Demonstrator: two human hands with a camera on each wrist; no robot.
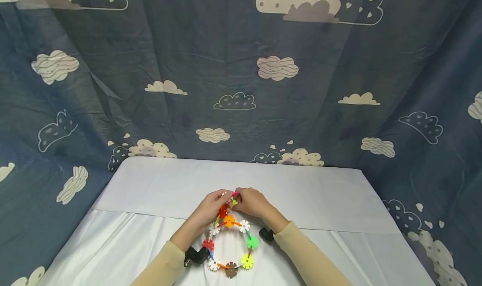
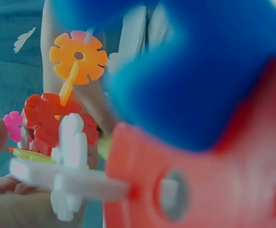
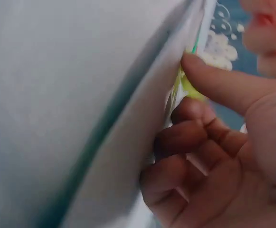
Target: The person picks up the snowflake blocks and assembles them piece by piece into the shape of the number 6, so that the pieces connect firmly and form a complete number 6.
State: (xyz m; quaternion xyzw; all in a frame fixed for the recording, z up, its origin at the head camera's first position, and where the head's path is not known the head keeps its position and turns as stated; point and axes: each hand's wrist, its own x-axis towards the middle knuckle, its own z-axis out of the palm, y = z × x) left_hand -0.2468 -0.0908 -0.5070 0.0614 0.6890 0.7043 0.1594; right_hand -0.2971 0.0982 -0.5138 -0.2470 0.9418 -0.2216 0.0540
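Observation:
A ring of linked flower-shaped plastic discs hangs below my hands in the head view, with an orange disc (image 1: 228,221), a green disc (image 1: 252,242) and a brown disc (image 1: 231,269) among them. My left hand (image 1: 206,208) grips the chain at the top, by a red disc (image 1: 222,211). A pink disc (image 1: 235,193) shows between the two hands. My right hand (image 1: 253,201) pinches a yellow-green disc (image 3: 190,89) between thumb and bent fingers. Close to the left wrist camera, blurred blue and red discs (image 2: 128,166) hide much of the left hand.
The table (image 1: 316,206) is covered by a white cloth with a fold across it. Behind and at both sides hangs a dark blue curtain (image 1: 203,39) with cloud prints. Black wrist straps (image 1: 197,255) sit beside the ring.

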